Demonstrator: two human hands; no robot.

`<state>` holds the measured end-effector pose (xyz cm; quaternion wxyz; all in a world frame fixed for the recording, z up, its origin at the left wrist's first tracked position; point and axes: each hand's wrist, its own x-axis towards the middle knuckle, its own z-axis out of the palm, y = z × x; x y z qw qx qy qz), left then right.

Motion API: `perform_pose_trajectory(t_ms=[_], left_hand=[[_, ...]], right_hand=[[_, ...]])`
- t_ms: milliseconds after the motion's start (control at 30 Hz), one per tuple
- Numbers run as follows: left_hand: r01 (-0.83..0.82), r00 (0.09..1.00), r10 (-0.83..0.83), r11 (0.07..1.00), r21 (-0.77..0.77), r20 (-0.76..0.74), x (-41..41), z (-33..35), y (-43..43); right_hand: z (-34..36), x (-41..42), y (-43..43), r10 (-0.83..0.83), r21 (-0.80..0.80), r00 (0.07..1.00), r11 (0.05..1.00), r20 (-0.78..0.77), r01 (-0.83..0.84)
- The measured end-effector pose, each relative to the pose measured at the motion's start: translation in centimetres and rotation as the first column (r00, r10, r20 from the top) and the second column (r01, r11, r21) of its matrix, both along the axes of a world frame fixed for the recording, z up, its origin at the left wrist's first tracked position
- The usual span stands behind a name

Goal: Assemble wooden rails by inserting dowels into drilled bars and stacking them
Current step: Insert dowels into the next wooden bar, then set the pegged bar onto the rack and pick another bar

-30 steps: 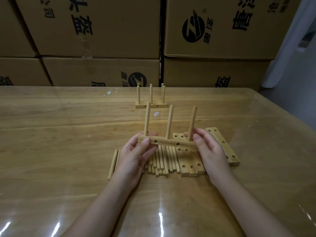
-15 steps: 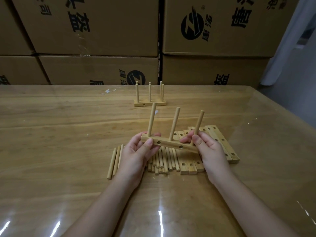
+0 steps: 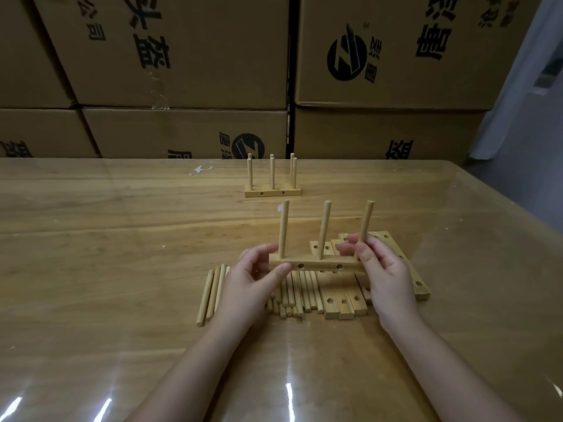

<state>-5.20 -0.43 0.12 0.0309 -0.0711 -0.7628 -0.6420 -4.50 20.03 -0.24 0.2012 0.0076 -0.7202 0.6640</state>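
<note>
Above the loose dowels [image 3: 304,290], a three-dowel drilled bar [image 3: 316,264] is pinched level at its ends by the left hand [image 3: 253,277] and the right hand [image 3: 387,278], seemingly ready for stacking.

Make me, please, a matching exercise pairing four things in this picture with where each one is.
1. three-dowel bar
2. finished rails
3. loose dowels
4. drilled bars

a. lying flat nearer the right hand
b. standing far back on the table
c. held in the air
d. lying flat nearer the left hand

Pairs: 1-c, 2-b, 3-d, 4-a.
</note>
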Motion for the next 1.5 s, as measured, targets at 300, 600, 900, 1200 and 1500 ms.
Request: perform_pose_trajectory(t_ms=[300, 600, 900, 1200, 1500], left_hand=[[-0.009, 0.997, -0.025, 0.892, -0.452, -0.069, -1.4, 1.4, -2.4], [0.003, 1.000, -0.007, 0.874, -0.486, -0.006, -8.0, 3.4, -5.6], [-0.054, 0.993, 0.104, 0.824, -0.565, 0.058, -16.2, -0.1, -5.6], [-0.107, 0.993, 0.108, 0.781, -0.615, -0.036, -20.9, -1.5, -3.8], [-0.142, 0.978, 0.208, 0.761, -0.634, 0.031, -26.0, -1.2, -3.3]], right_hand=[[-0.8, -0.3, 0.2, -0.013, 0.238, 0.999, 0.971, -0.035, 0.021], [-1.0, -0.5, -0.3, -0.058, 0.458, 0.991, 0.882, -0.123, 0.109], [-1.5, -0.6, -0.3, 0.014, 0.675, 0.981, 0.727, -0.195, 0.124], [-1.3, -1.0, -0.3, 0.038, 0.668, 0.983, 0.738, -0.179, 0.093], [-1.5, -1.3, -0.3, 0.024, 0.647, 0.982, 0.755, -0.188, 0.106]])
